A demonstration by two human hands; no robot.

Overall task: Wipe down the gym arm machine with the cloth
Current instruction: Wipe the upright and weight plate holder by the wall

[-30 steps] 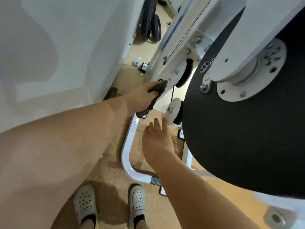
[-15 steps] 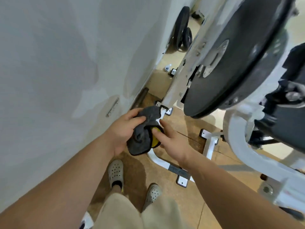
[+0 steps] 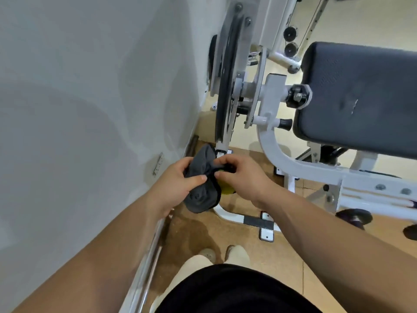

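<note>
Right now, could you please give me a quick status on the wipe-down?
Left hand and right hand both grip the cloth. Cloth bunched, not wiping the machine. No obstruction seen.

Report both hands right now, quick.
Left hand: holding the dark grey cloth, thumb pressed over it.
Right hand: pinching the same cloth, fingers curled on its bunched edge.

The left hand and right hand both grip the grey cloth, and their fingers cover its middle. The right hand hides most of a yellow-green patch beneath it. The black arm pad runs off the right edge. A chrome bar passes behind the left forearm and leaves at the bottom edge. A white object beside the pulley wheel is too small to identify.
</note>
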